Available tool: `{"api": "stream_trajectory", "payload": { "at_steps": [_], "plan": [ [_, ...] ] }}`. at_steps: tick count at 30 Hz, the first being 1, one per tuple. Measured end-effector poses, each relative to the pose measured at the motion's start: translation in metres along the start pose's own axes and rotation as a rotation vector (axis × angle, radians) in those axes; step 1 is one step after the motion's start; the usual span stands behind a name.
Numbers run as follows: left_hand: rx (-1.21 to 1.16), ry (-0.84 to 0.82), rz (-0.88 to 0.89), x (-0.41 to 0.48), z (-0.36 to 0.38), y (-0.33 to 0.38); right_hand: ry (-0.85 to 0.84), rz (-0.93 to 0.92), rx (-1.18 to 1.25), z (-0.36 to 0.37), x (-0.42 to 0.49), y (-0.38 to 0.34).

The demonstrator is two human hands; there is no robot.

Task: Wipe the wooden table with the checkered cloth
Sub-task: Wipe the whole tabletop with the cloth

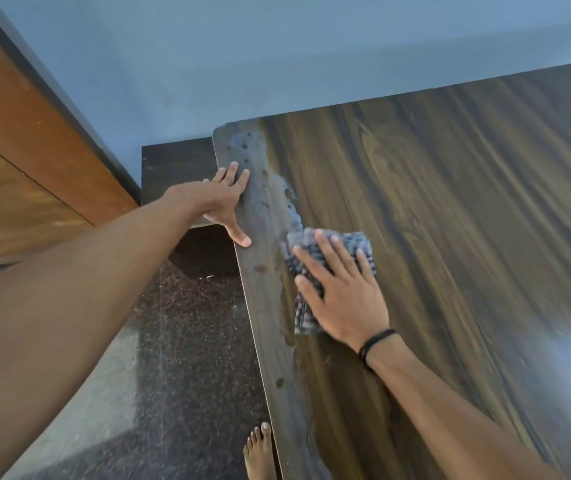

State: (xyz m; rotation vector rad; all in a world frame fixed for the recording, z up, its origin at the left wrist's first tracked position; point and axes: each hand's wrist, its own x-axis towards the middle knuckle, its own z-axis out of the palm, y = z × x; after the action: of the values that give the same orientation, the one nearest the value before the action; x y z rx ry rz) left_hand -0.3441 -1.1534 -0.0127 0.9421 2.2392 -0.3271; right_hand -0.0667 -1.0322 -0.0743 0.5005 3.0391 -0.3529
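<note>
– 2 hands, both on the worktop. What does each one do?

– Right hand point(343, 296) lies flat, fingers spread and straight, pressing down on the checkered cloth point(353, 240). It grips nothing; the palm and fingers just cover the cloth. 1 dark band point(376, 342) circles that wrist.

– And the other?

– Left hand point(227, 202) is open too, fingers straight. It rests on the left edge of the worktop point(450, 220), fingertips and thumb on the top surface, the palm hanging over the side.

– Where exactly is the cloth?

– Bunched under the right hand, near the left edge of the wooden worktop, about midway along it. Its far end and near end stick out past the hand.

– Anything on the wood itself?

– 1 pale wet smear point(260, 188) with dark spots runs along the left edge, from the far corner down to the cloth, passing between the 2 hands.

– Further out?

– Speckled dark floor point(187, 341) left of the worktop, 1 bare foot point(260, 452) on it just beside the edge, a dark low cabinet point(173, 164) behind the left hand, a blue wall point(208, 64) and an orange-brown wooden panel point(17, 150) at far left.
</note>
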Motion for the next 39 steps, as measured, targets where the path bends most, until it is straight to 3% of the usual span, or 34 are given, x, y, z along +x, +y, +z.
{"api": "stream_trajectory", "payload": {
  "at_steps": [3,8,12,17,22,26,31,35,39],
  "plan": [
    [0.008,-0.012,-0.006,0.003,-0.001,0.001,0.014,0.177,0.021,-0.005,0.051,-0.016],
    [0.019,0.019,0.011,0.009,0.009,-0.003,-0.007,-0.06,-0.023,0.002,0.024,-0.001],
    [0.015,0.029,0.017,0.014,0.006,-0.006,0.026,0.191,0.025,-0.009,0.092,-0.014],
    [0.023,0.017,0.041,0.013,0.013,-0.006,0.006,0.004,-0.021,0.005,0.076,-0.026],
    [-0.005,0.038,0.046,0.014,0.009,-0.007,0.01,0.194,0.019,-0.012,0.149,-0.041],
    [0.003,0.054,0.057,0.011,0.018,-0.007,0.025,0.015,-0.03,-0.001,0.122,-0.028],
    [-0.083,0.103,0.045,0.023,-0.009,-0.03,0.02,0.185,0.039,-0.016,0.184,-0.032],
    [-0.086,0.077,0.024,0.035,-0.023,-0.044,0.052,-0.022,-0.006,0.006,0.152,-0.036],
    [-0.1,0.1,0.03,0.039,-0.021,-0.043,0.015,0.04,0.009,-0.007,0.199,-0.029]
  ]
}}
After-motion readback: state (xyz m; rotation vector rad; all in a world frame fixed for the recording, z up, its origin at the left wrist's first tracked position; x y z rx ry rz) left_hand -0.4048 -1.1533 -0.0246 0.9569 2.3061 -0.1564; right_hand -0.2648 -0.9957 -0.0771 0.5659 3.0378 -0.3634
